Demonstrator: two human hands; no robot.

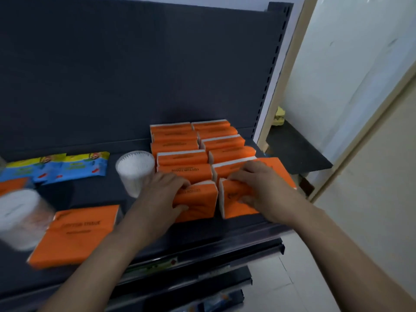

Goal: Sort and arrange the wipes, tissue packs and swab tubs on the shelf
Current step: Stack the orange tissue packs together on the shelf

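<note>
Two rows of orange tissue packs (180, 157) stand on edge at the right of the dark shelf (90, 192). My left hand (163, 194) grips the front pack of the left row (200, 203), thumb below and fingers over its top. My right hand (258, 188) grips the front pack of the right row (236, 202). Another orange pack (76, 235) lies flat at the front left. A clear swab tub (135, 171) stands left of the rows, and a second tub (21, 218) is blurred at the far left. Blue wipes packets (67, 167) lie at the back left.
The shelf's dark back panel (135, 75) rises behind the packs, with a slotted upright (272, 70) at the right. A lower shelf edge (180, 266) shows below. A white wall and door frame (337, 86) stand to the right, with a small dark ledge (297, 152).
</note>
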